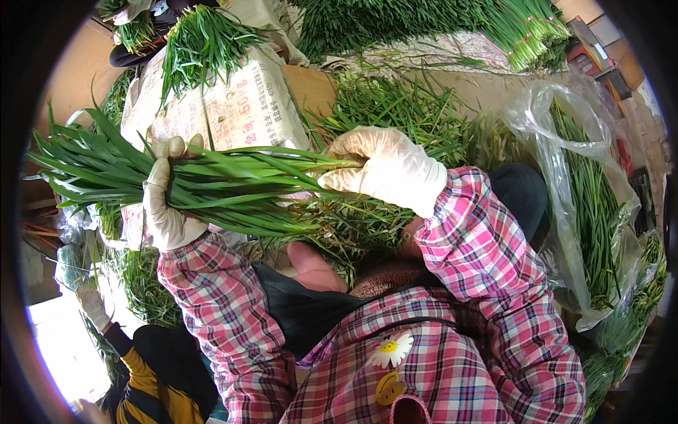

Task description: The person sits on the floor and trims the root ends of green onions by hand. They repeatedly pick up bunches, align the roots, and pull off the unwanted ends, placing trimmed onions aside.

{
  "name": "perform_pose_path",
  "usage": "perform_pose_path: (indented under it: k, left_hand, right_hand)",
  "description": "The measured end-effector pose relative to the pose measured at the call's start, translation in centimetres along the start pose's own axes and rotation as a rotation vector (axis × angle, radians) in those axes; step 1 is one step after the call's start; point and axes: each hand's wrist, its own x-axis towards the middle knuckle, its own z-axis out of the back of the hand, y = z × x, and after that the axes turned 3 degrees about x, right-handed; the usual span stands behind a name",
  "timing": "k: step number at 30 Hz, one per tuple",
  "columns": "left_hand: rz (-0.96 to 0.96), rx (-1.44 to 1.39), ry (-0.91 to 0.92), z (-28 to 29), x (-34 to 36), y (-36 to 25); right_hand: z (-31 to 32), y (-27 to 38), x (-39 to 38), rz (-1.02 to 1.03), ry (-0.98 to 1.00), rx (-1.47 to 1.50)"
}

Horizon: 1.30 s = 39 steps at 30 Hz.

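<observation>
A bunch of long green leaves (205,185) is held crosswise in front of the body by two hands in pale rubber gloves. The left hand (166,205) is wrapped around the middle of the bunch from below, its grip closed on the stalks with the fingertips showing above them. The right hand (385,168) is closed over the root end of the same bunch, the thumb and fingers pinched on the pale stalk tips. The leaf tips fan out toward the left edge of the view. Both forearms are covered by pink plaid sleeves (473,240), and a dark apron (304,311) is worn over the lap.

Beneath the bunch a loose heap of the same greens (395,113) is spread, partly over a printed sack (233,106) on which another tied bundle (201,42) rests. More tied bundles (522,28) are stacked at the upper right. At the right a clear plastic bag (565,184) is partly filled with green stalks.

At the lower left another person's gloved hand (93,305) is seen beside more greens, with a yellow-and-black striped sleeve (152,385) below it. A second co-worker's hands are partly visible at the upper left, too small for their grip to be told.
</observation>
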Motion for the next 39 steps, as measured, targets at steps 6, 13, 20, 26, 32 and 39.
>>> perform_pose_path:
  k: [6,13,20,26,32,39]
  left_hand:
    - [-0.048,0.125,-0.102,-0.8,-0.5,0.1]
    - [-0.054,0.346,-0.293,-0.1,-1.1,-1.3]
    - [-0.202,0.139,-0.1,1.1,-2.4,-3.8]
    - [-0.188,0.161,-0.049,-0.2,-1.6,-1.6]
    - [-0.082,0.164,-0.031,-2.1,-1.4,-0.4]
    - [-0.104,0.135,-0.005,-1.9,-1.0,0.0]
  right_hand:
    - [0.3,-0.5,0.3,-0.021,-0.009,-0.223]
    - [1.8,-1.8,-0.3,-0.019,-0.011,-0.347]
    - [5.1,-3.4,-1.5,-0.301,-0.094,-0.503]
    - [3.4,-1.0,-1.0,0.236,-0.067,-0.347]
    - [-1.0,-0.5,0.9,0.055,0.048,0.084]
    - [-1.9,-1.3,1.1,-0.046,0.116,0.505]
